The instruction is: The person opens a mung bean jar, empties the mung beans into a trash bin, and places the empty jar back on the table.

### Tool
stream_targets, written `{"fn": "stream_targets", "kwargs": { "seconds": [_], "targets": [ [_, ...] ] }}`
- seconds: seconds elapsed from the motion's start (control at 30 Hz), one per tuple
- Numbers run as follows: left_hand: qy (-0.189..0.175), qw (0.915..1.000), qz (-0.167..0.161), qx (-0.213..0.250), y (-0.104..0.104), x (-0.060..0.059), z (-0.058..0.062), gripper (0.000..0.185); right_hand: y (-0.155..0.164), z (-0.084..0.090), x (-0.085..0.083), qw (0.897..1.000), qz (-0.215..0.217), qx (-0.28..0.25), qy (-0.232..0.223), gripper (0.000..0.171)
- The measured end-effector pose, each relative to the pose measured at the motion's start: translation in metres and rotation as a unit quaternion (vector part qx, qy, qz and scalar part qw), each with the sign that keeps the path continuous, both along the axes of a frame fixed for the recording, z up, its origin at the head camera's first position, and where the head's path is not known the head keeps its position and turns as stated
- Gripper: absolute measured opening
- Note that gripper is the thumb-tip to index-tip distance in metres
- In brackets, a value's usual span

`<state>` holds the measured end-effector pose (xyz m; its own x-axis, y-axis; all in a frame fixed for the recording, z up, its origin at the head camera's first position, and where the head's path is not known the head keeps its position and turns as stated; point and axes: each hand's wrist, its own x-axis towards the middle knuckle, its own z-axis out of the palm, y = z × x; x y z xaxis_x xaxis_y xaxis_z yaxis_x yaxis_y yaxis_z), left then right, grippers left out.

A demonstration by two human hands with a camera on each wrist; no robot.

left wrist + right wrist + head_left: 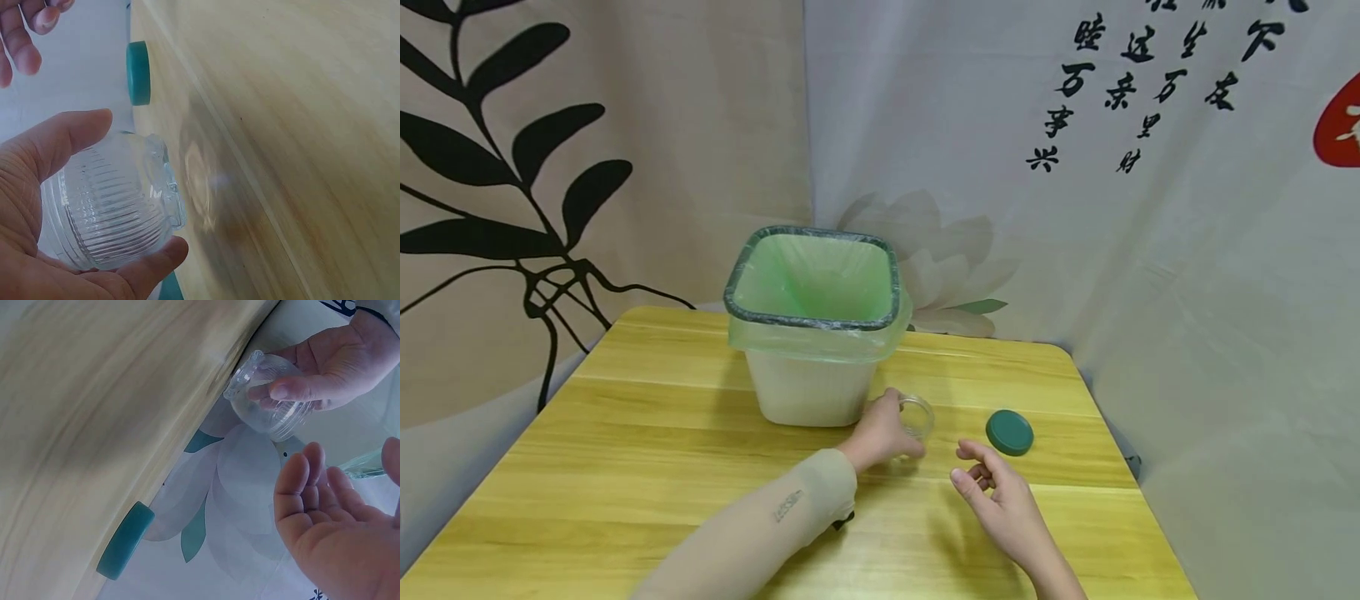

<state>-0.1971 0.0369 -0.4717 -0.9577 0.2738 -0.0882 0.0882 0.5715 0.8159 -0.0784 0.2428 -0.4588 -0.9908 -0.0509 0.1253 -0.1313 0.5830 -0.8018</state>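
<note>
My left hand (pixel 883 432) grips a clear ribbed glass jar (pixel 112 200) round its side, thumb on one side and fingers on the other. In the left wrist view the jar's base is close over the wooden table, with its reflection beside it. To the right, my right hand (pixel 1000 496) is raised over the table, fingers loosely curled with nothing between them. A green round lid (pixel 1010 432) lies on the table just beyond the right fingertips. The right wrist view shows the jar, the left hand (pixel 337 375) and the lid (pixel 125 540) apart from one another.
A pale bin (pixel 808 387) lined with a green bag (pixel 820 342) under a dark rim stands at the back, just behind the left hand. The wooden table (pixel 647 467) ends at printed cloth curtains (pixel 1210 267) behind and to the right.
</note>
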Motion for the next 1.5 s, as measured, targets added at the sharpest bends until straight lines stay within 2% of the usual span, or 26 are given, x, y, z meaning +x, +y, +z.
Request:
{"fn": "stream_targets", "kwargs": {
  "seconds": [0.33, 0.97, 1.27, 1.5],
  "targets": [
    [-0.010, 0.9999, 0.007, -0.009, 0.010, 0.001, -0.002, 0.095, 0.001, 0.000, 0.002, 1.000, -0.001, 0.000, -0.001, 0.043],
    [-0.019, 0.9996, 0.010, -0.016, 0.010, 0.003, -0.007, 0.102, -0.002, -0.002, 0.002, 1.000, 0.003, -0.004, -0.012, 0.044],
    [-0.028, 0.9994, 0.009, -0.020, 0.010, 0.006, -0.010, 0.115, -0.003, -0.002, 0.003, 1.000, -0.002, 0.005, -0.020, 0.045],
    [-0.016, 0.9997, -0.003, -0.018, 0.006, 0.011, -0.008, 0.126, -0.004, -0.003, 0.004, 1.000, -0.003, 0.005, -0.027, 0.044]
  ]
}}
